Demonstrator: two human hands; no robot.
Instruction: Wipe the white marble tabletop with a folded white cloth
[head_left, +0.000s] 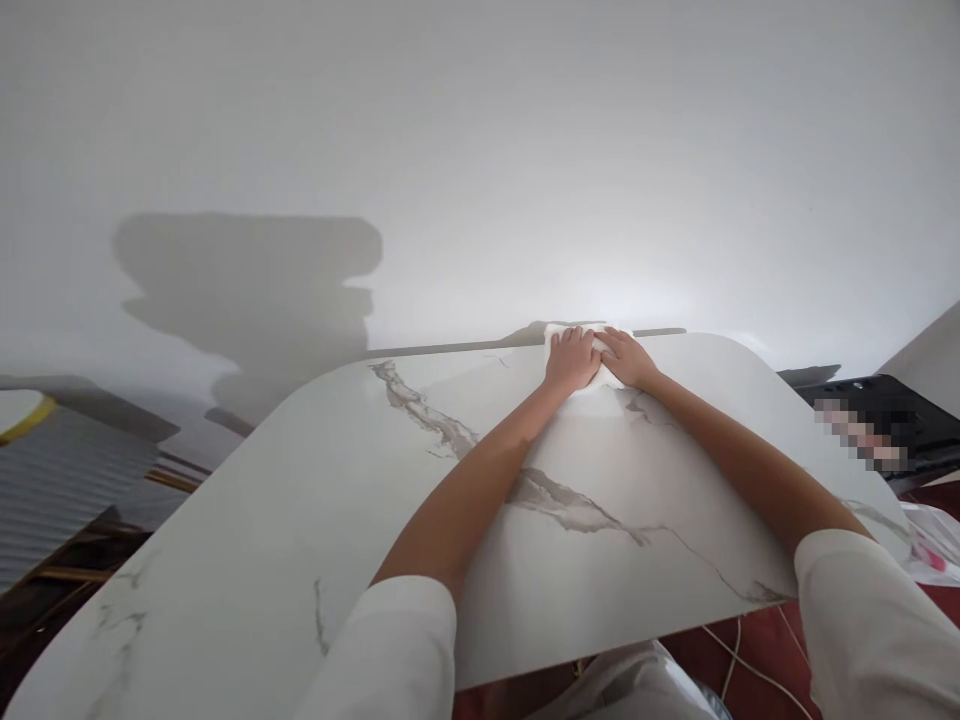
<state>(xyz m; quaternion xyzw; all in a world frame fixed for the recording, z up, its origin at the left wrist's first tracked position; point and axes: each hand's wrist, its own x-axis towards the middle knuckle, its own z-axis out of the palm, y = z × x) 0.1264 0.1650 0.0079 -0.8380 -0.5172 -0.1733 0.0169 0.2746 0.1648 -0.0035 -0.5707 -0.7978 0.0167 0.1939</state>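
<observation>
A white cloth (606, 379) lies on the marble-patterned white table (360, 500), close to its far edge by the wall. My left hand (573, 359) presses down on the cloth's left part, fingers bent over it and pointing away from me. Beside it, my right hand (628, 358) bears on the right part, its fingers angled inward until they touch the left hand. Both arms are stretched far forward over the tabletop. The palms and the cloth's middle are hidden under the hands.
A plain white wall (480, 160) rises behind the table. At right stands a black tray-like object (930, 415), partly blurred out. A grey ribbed surface (75, 480) with a yellow edge is at left. Pale cables (757, 668) cross the red floor, and a plastic bag (934, 540) is at right.
</observation>
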